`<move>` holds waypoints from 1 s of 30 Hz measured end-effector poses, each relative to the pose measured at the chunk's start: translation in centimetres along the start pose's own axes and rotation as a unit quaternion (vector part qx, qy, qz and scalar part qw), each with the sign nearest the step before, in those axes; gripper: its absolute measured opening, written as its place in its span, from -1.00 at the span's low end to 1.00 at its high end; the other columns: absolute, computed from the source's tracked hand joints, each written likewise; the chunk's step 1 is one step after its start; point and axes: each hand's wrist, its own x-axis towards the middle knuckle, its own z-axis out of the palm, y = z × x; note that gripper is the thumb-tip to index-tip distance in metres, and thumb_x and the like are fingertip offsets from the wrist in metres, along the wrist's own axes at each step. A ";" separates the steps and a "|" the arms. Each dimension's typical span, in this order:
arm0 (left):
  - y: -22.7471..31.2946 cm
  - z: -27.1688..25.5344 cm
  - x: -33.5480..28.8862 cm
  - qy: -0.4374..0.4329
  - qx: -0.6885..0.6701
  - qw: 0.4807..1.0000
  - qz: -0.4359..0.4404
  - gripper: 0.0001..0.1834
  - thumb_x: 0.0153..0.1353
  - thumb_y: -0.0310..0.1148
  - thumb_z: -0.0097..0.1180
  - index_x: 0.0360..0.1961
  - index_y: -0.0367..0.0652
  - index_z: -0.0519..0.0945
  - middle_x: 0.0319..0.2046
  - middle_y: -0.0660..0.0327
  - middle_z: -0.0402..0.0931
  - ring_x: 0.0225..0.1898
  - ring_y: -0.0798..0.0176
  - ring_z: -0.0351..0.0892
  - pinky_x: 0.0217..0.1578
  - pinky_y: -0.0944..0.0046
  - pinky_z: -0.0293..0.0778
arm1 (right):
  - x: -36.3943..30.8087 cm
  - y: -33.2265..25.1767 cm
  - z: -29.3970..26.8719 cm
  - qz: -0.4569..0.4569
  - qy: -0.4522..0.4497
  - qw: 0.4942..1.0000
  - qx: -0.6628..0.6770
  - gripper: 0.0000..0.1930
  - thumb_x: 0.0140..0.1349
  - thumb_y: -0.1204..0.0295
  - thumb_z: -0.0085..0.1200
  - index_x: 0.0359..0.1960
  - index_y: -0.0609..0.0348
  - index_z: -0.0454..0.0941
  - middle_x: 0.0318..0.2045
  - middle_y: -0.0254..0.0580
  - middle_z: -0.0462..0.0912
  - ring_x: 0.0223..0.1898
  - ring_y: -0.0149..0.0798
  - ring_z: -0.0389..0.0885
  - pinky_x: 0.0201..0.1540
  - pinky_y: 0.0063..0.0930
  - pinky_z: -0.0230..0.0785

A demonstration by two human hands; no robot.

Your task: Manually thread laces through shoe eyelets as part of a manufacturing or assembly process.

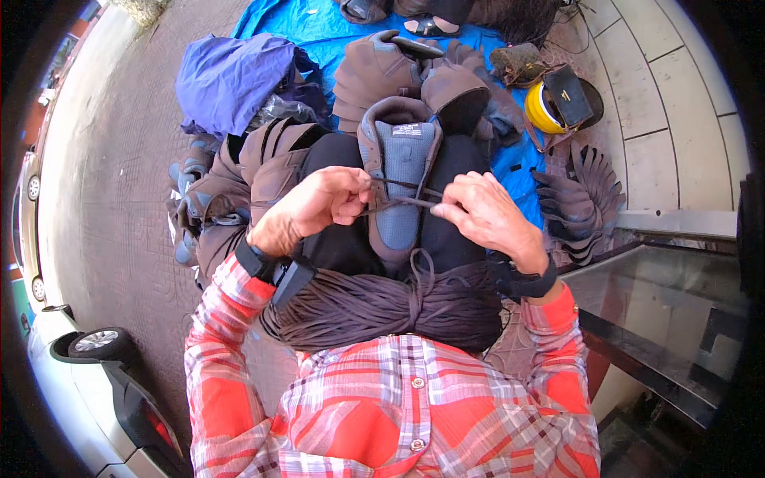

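Note:
A brown shoe upper [400, 233] with a blue-grey mesh tongue rests on my thighs, its collar facing away from me. Dark shoelace [408, 201] runs across its front between my hands. My left hand [335, 195] pinches the lace at the upper's left side. On the right side, my right hand [486, 211] has thumb and finger closed on the lace too. In my lap, against my belly, lies a thick bundle of dark laces [358, 307], tied round its middle.
Stacked brown shoe uppers [374, 76] stand beyond my knees on a blue tarp [319, 32], with more uppers [211, 199] at the left. A purple cloth [231, 80] lies far left. A yellow bucket [543, 110], fanned brown pieces [582, 203] and a glass-topped case [661, 295] are at the right.

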 end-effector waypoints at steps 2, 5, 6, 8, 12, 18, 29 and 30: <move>0.8 1.5 -1.3 0.074 -0.148 0.982 0.094 -0.80 0.14 -0.33 -0.03 -0.36 -0.28 0.43 -0.47 0.25 0.35 -0.59 0.41 0.22 -0.56 0.46 0.20 | -0.5 0.6 -2.2 -0.021 -0.052 0.998 0.020 -0.81 0.07 0.29 0.20 -0.47 0.14 0.53 -0.46 -0.20 0.43 -0.30 -0.12 0.41 -0.21 -0.31 0.24; 4.3 -2.3 -7.3 0.013 -0.282 0.890 0.358 -0.84 0.10 -0.56 -0.05 -0.27 -0.37 0.38 -0.45 0.24 0.28 -0.49 0.37 0.25 -0.47 0.42 0.25 | -0.8 0.7 -3.9 -0.065 -0.128 0.987 0.075 -0.77 0.02 0.24 0.25 -0.46 0.11 0.56 -0.41 -0.21 0.41 -0.25 -0.15 0.37 -0.19 -0.33 0.21; 6.1 -4.1 -9.7 -0.026 -0.365 0.836 0.408 -0.89 0.03 -0.64 -0.05 -0.41 -0.28 0.31 -0.51 0.26 0.16 -0.53 0.37 0.12 -0.49 0.34 0.16 | -0.8 0.9 -4.0 -0.076 -0.154 0.980 0.102 -0.74 0.00 0.17 0.25 -0.43 0.08 0.58 -0.38 -0.21 0.40 -0.22 -0.13 0.38 -0.18 -0.30 0.22; 9.3 -5.5 -13.5 -0.002 -0.332 0.831 0.447 -0.89 0.03 -0.64 -0.09 -0.43 -0.25 0.27 -0.54 0.29 0.09 -0.54 0.38 0.07 -0.48 0.36 0.11 | -0.1 2.4 -2.4 -0.077 -0.176 0.970 0.149 -0.75 0.05 0.22 0.23 -0.36 0.11 0.58 -0.40 -0.17 0.43 -0.25 -0.16 0.44 -0.21 -0.31 0.28; 16.1 -9.9 -25.0 -0.073 -0.221 0.783 0.577 -0.94 0.09 -0.62 -0.19 -0.40 -0.28 0.24 -0.51 0.27 0.03 -0.53 0.36 0.03 -0.48 0.33 0.03 | 3.1 3.5 -0.1 0.123 -0.077 0.900 0.411 -0.78 0.18 0.35 0.13 -0.18 0.17 0.52 -0.52 -0.35 0.52 -0.53 -0.49 0.47 -0.52 -0.54 0.32; 17.2 1.8 -19.2 0.392 0.023 0.601 0.696 -0.61 0.23 -0.55 -0.20 0.06 -0.57 0.24 0.09 -0.20 0.28 0.07 0.07 0.37 0.09 0.24 0.28 | 5.8 -0.7 2.6 0.061 -0.048 0.922 0.379 -0.75 0.23 0.36 0.09 -0.11 0.20 0.48 -0.52 -0.36 0.53 -0.54 -0.54 0.44 -0.51 -0.59 0.32; 0.7 2.3 -3.3 0.286 0.290 0.887 0.217 -0.81 0.19 -0.40 0.13 -0.18 -0.16 0.61 -0.48 0.44 0.50 -0.55 0.60 0.26 -0.55 0.55 0.18 | 3.5 -5.8 6.7 -0.111 0.004 0.974 0.196 -0.79 0.14 0.41 0.07 -0.21 0.15 0.40 -0.53 0.07 0.58 -0.45 0.10 0.61 -0.45 -0.11 0.46; -0.5 2.0 -2.4 0.278 0.276 0.899 0.197 -0.80 0.17 -0.40 0.16 -0.18 -0.18 0.62 -0.47 0.43 0.52 -0.55 0.61 0.28 -0.55 0.55 0.18 | 3.5 -4.8 5.8 -0.055 0.056 0.975 0.208 -0.78 0.15 0.41 0.06 -0.16 0.14 0.42 -0.52 0.09 0.58 -0.45 0.11 0.61 -0.43 -0.10 0.46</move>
